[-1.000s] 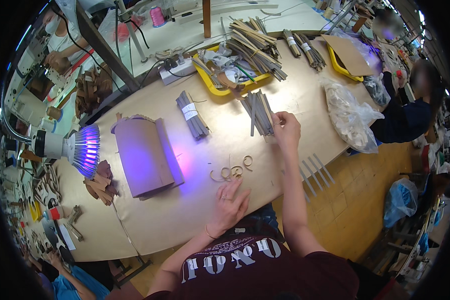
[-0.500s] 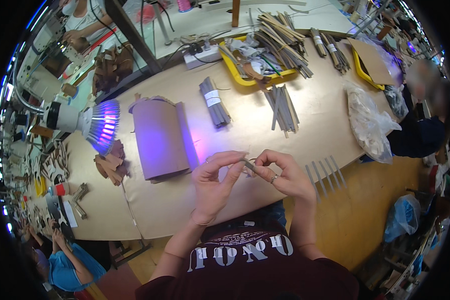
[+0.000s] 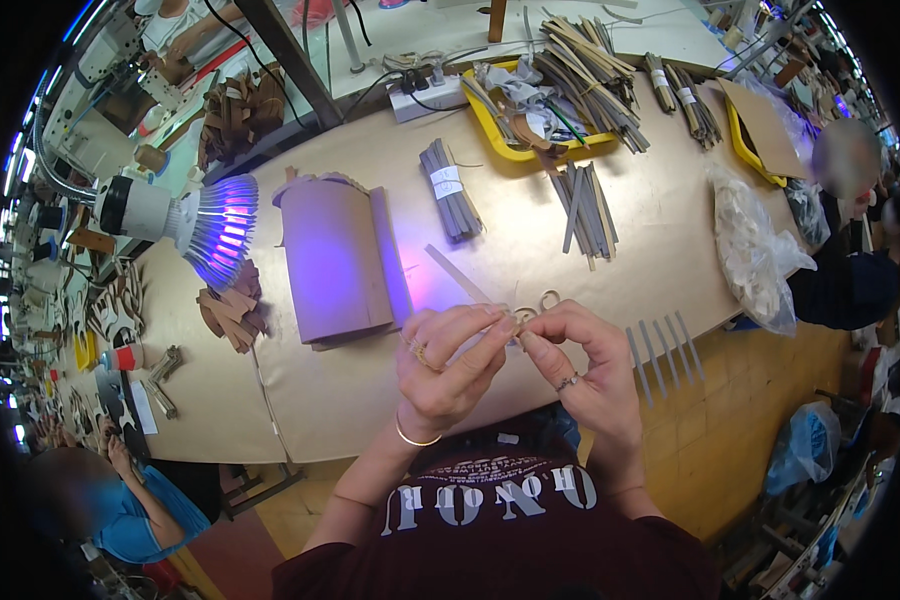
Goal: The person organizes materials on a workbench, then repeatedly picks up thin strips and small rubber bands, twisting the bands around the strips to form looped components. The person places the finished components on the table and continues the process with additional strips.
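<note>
My left hand (image 3: 455, 362) is closed, its thumb and fingertips pinched together. A narrow grey strip (image 3: 452, 270) runs from those fingers toward the upper left, over the table. My right hand (image 3: 585, 362) is closed too, thumb against forefinger, its tips almost meeting the left fingertips. What lies between the right fingertips is too small to make out. Just beyond the hands show two brass-coloured loops (image 3: 550, 298), like scissor handles, partly hidden by the fingers. Several grey strips (image 3: 660, 350) lie side by side at the table's edge, right of my right hand.
A curled brown sheet (image 3: 335, 265) stands left of my hands, near a lit lamp (image 3: 215, 235). Beyond are a banded strip bundle (image 3: 450, 195), loose grey strips (image 3: 588, 215) and a full yellow tray (image 3: 500, 145). A plastic bag (image 3: 755, 250) lies at the right. Other people work nearby.
The grey strip stretched between both hands before; now it extends away beyond my left hand. My left fingers have closed further, and the brass-coloured loops show more clearly.
</note>
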The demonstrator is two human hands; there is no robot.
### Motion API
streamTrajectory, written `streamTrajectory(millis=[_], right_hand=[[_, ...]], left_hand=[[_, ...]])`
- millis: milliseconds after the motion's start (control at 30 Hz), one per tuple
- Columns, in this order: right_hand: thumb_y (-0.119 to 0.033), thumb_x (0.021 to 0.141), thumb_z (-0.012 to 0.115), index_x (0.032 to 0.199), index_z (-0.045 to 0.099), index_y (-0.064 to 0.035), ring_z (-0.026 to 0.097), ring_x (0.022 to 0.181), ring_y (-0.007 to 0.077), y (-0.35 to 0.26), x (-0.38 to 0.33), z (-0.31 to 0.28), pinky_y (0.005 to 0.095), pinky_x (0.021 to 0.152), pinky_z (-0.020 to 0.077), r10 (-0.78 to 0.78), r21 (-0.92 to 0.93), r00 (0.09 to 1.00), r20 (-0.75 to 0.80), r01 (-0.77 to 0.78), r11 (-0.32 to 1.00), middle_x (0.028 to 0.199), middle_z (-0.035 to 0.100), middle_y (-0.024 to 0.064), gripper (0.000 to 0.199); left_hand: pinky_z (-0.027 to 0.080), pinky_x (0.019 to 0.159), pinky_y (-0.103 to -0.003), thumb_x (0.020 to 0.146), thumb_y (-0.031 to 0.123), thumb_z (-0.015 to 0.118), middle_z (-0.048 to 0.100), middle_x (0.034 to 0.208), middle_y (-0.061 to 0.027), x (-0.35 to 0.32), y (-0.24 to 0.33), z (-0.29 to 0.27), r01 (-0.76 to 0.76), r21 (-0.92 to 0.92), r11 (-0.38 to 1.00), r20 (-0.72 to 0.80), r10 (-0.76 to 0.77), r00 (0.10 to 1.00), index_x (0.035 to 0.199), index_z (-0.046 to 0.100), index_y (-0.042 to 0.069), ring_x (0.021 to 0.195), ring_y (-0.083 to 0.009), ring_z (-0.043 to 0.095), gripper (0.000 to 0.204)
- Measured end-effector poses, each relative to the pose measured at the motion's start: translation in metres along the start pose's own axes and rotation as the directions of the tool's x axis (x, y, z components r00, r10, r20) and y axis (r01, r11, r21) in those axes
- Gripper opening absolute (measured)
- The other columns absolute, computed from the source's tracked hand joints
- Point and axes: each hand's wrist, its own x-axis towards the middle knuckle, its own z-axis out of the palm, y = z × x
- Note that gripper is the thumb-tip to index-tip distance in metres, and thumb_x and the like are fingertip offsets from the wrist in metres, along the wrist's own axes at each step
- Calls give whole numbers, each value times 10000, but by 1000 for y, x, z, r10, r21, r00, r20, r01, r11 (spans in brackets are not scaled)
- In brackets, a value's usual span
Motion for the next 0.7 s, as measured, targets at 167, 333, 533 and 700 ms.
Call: streamTrajectory(millis=[167, 333, 533, 700], right_hand=[[-1, 876, 687, 952, 679, 39, 605, 761, 168, -2, 1, 1, 282, 719, 479, 2, -12, 1000, -7, -2, 1000, 843, 648, 100, 86], [28, 878, 654, 914, 656, 50, 570, 800, 131, -5, -1, 3, 263, 753, 447, 41, 22, 999, -8, -41, 999, 837, 619, 70, 42], [17, 885, 643, 912, 647, 53, 552, 790, 126, -3, 1, 3, 262, 739, 438, 48, 16, 999, -7, -48, 999, 832, 610, 68, 45], [5, 897, 631, 909, 639, 48, 522, 776, 120, -1, 0, 3, 260, 733, 422, 61, 5, 998, 8, -61, 998, 815, 591, 59, 45]], left_hand=[[451, 725, -320, 670, -19, 794, 681, 1048, -39, 0, 2, -1, -10, 21, 1000, 11, 10, 1000, 1041, 738, 73, 904, -207, 672, 386], [460, 751, -343, 670, -47, 789, 692, 1035, -49, -1, 4, 0, 21, 51, 999, 16, -22, 1000, 1005, 752, 76, 896, -218, 667, 359], [439, 736, -302, 667, -9, 808, 669, 1060, -24, -1, 1, 1, -35, 75, 997, 37, 32, 999, 1078, 729, 82, 906, -186, 670, 429], [441, 739, -302, 667, -7, 810, 670, 1060, -20, -2, 0, 2, -39, 63, 997, 40, 37, 999, 1077, 730, 85, 905, -183, 670, 428]])
